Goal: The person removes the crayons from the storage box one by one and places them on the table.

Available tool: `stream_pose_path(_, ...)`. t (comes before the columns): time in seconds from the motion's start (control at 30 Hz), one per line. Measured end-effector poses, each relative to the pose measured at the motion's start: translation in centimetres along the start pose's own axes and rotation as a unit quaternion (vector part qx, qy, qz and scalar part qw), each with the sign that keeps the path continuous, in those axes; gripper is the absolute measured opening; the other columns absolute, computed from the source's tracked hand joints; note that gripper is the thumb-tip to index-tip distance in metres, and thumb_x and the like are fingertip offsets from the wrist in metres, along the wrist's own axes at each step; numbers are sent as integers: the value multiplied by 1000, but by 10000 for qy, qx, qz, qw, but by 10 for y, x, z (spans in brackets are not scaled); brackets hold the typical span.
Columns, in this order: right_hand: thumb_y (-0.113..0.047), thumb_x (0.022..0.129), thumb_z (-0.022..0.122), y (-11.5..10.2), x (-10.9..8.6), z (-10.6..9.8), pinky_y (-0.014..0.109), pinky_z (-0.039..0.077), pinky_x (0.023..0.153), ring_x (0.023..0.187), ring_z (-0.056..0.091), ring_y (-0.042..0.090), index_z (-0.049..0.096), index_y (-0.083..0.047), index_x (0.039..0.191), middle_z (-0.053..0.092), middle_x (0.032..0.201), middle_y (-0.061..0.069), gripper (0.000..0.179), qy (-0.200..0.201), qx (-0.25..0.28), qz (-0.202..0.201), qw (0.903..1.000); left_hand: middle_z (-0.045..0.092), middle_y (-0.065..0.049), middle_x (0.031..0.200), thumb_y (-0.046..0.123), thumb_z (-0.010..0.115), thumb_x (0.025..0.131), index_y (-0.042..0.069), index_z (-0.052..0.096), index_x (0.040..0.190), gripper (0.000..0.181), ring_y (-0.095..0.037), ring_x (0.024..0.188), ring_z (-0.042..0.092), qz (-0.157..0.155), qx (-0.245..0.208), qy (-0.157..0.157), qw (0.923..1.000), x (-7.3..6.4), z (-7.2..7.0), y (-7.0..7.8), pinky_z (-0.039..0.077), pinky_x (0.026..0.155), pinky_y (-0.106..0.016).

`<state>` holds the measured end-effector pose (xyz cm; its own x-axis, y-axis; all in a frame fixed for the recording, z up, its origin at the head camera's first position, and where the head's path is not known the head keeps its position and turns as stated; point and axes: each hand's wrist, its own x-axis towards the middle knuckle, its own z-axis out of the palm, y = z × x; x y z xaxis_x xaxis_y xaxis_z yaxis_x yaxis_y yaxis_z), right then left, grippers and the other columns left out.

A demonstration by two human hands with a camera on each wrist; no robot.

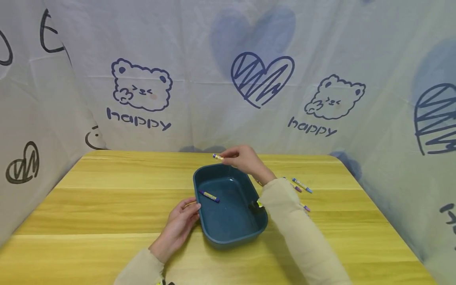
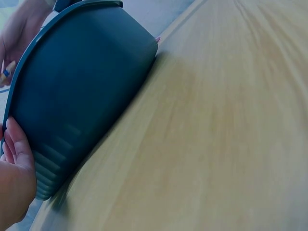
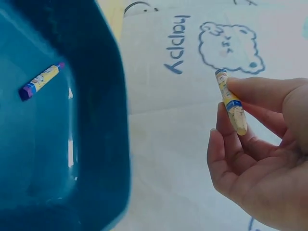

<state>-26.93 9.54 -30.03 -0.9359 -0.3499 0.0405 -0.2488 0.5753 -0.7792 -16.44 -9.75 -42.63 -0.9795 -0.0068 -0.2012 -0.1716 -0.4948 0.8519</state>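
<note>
A dark teal plastic bin (image 1: 231,233) stands on the table with one purple crayon (image 1: 209,196) lying inside it. My left hand (image 1: 183,221) holds the bin's left side at the rim, the fingers against the outer wall. Over the far rim, my right hand (image 1: 242,158) pinches a pale, cream-tipped crayon (image 3: 231,103) between thumb and fingers. The crayon has a yellow wrapper with blue bands, and its pale tip points down in the right wrist view.
Several crayons lie to the right of the bin, among them a blue crayon (image 1: 302,185) and a purple-tipped crayon (image 1: 305,207); my right sleeve (image 1: 295,221) partly hides this group. A printed white cloth (image 1: 199,111) hangs behind the wooden table (image 1: 124,206).
</note>
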Motion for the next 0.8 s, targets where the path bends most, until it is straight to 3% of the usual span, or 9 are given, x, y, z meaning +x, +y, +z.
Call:
stream_pose_path(0.2,-16,93,66,-1,-13,-13,36,52,86,98,62,22,70,-5,115,68,110,8,25,33,70,-383,9992,61,-1,89,-5,54,94,-3,47,117,24,-9,77,57,-7,-18,-32,10000,0,-1,0,50,71,-20)
stream_pose_path(0.4,-15,92,66,5,-23,-22,36,52,83,96,61,21,71,-5,112,69,108,6,23,134,16,-483,9987,61,-1,89,-5,53,94,-2,48,115,22,-8,77,57,3,-30,-13,10000,0,-1,0,50,71,-19)
stream_pose_path(0.8,-12,94,62,49,-43,-43,40,52,81,99,61,27,69,-1,115,66,113,14,24,417,-538,-329,9971,62,-3,91,-4,54,94,-3,48,117,24,-9,77,58,-20,-25,-47,10000,-1,-2,1,50,72,-20)
